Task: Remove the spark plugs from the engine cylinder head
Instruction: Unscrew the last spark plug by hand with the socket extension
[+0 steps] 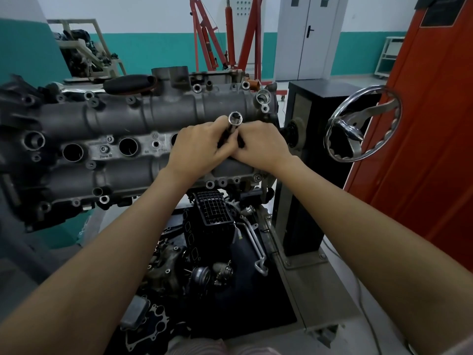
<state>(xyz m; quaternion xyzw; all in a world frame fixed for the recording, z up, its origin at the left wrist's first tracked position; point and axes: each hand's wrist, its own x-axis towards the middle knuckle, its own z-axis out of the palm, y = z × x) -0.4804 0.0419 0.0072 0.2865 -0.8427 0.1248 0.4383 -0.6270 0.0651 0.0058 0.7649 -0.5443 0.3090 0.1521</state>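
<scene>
**Grey cast cylinder head with socket tool held over the plug wells**

Grey aluminium cylinder head (143, 116) mounted on an engine stand, its row of round spark plug wells (128, 146) facing the camera. Left hand (202, 147) and right hand (261, 147) meet over the right-hand wells, fingers of both curled around a dark-shafted socket tool (233, 124) whose chrome open end points upward. No spark plug can be made out; the two exposed wells look dark inside. A chrome handwheel (363, 124) stands to the right, beside an orange cabinet (422, 124).
</scene>
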